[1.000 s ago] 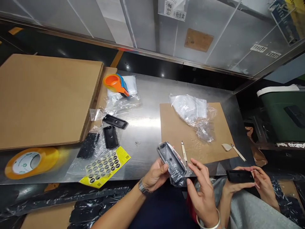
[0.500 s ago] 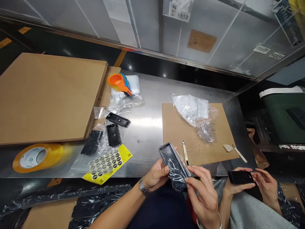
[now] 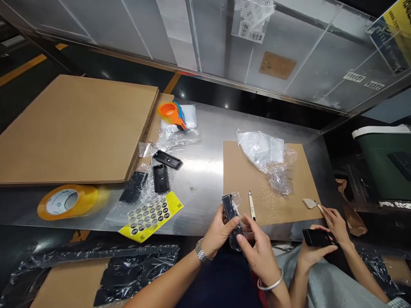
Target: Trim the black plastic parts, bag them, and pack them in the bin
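Note:
A black plastic case (image 3: 230, 208) in a clear bag is tilted up in front of me at the table's near edge. My left hand (image 3: 216, 233), with a watch on the wrist, is closed around its left side, thumb across the front. My right hand (image 3: 259, 252) pinches the lower right side, thumb on the case and fingers by the loose film. Just right of it lies a white-handled trimming knife (image 3: 251, 206) on a cardboard sheet (image 3: 236, 171). Two black shells (image 3: 161, 179) rest to the left, near a yellow sheet of round stickers (image 3: 150, 216).
A cardboard stack (image 3: 80, 128) and a tape roll (image 3: 66, 202) occupy the left. Behind sit an orange tape dispenser (image 3: 171, 113) and clear bags (image 3: 263, 147). At right, a co-worker's hands (image 3: 316, 252) hold a black part (image 3: 317, 238) and a second knife (image 3: 317, 205).
The bagged case has turned from showing its hollow face to a narrower side, and my right hand has shifted left along it. The co-worker's far hand has reached to the second knife.

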`<act>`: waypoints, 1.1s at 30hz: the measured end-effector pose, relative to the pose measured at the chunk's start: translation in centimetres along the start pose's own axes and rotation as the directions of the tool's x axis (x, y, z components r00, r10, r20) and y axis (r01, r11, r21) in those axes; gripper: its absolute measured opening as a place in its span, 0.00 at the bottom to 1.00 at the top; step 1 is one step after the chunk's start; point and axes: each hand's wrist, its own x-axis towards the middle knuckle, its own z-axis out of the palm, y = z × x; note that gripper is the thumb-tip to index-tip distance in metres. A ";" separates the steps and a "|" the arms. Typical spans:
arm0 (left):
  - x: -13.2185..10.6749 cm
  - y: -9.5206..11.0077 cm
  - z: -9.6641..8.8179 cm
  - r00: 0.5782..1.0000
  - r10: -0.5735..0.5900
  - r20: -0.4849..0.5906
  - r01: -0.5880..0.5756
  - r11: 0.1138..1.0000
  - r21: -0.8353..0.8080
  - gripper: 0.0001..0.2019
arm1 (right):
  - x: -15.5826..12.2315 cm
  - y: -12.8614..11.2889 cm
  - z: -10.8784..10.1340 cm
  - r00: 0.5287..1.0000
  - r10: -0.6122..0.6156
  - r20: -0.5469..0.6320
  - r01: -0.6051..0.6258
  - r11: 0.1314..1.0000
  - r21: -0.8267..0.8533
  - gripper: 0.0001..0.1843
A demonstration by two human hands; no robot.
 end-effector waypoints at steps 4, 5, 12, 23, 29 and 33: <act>-0.5 0.4 0.0 0.999 -0.043 0.026 0.042 0.998 0.041 0.23 | 0.1 0.1 0.6 0.991 0.114 0.064 -0.128 0.947 0.295 0.21; -0.6 0.5 0.0 0.997 -0.074 0.037 0.072 0.996 0.048 0.22 | 0.1 0.1 0.6 0.989 0.131 0.068 -0.147 0.913 0.381 0.21; -1.1 1.3 0.9 0.987 -0.059 0.147 0.043 0.993 0.107 0.20 | -0.9 0.2 0.8 0.975 0.222 -0.004 -0.160 0.714 0.682 0.19; -1.6 1.2 2.7 0.932 -0.158 0.326 0.136 0.987 0.089 0.25 | -2.8 0.2 0.6 0.951 0.260 -0.165 -0.059 0.680 0.731 0.23; -1.5 0.7 2.9 0.913 -0.192 0.359 0.160 0.980 0.117 0.30 | -3.3 0.1 0.1 0.946 0.250 -0.208 -0.023 0.690 0.724 0.23; -1.3 0.7 2.9 0.911 -0.152 0.382 0.077 0.976 0.205 0.33 | -3.3 0.0 -0.2 0.944 0.270 -0.188 -0.043 0.668 0.743 0.23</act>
